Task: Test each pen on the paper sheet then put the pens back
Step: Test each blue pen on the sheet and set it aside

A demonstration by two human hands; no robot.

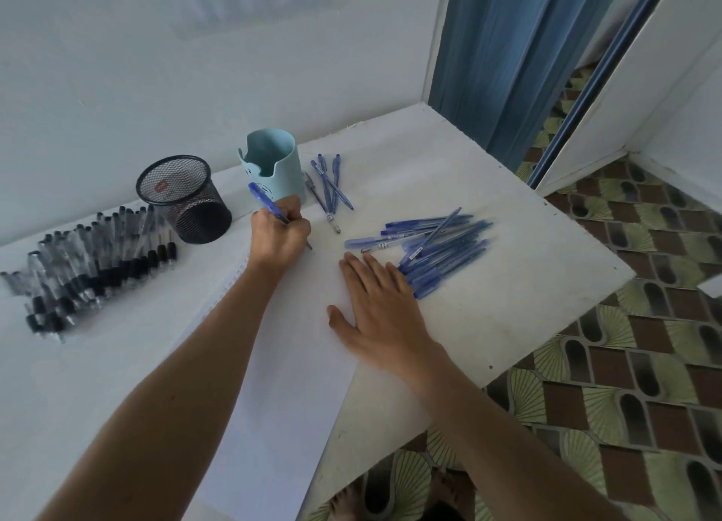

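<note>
Firstly, a white table (508,278); on it a large white paper sheet (281,364); a row of black-capped clear pens (90,262) far left; a heap of blue plastic pens (437,247) right; a black mesh cup (183,200); a pale blue plastic holder (273,161). The right hand (383,317) lies flat, fingers straight, on the sheet; the left hand (279,239) grips one blue pen (265,202), tip down at the sheet.

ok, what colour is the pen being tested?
Blue: the pen gripped in the left hand; the head view shows it best.
</note>
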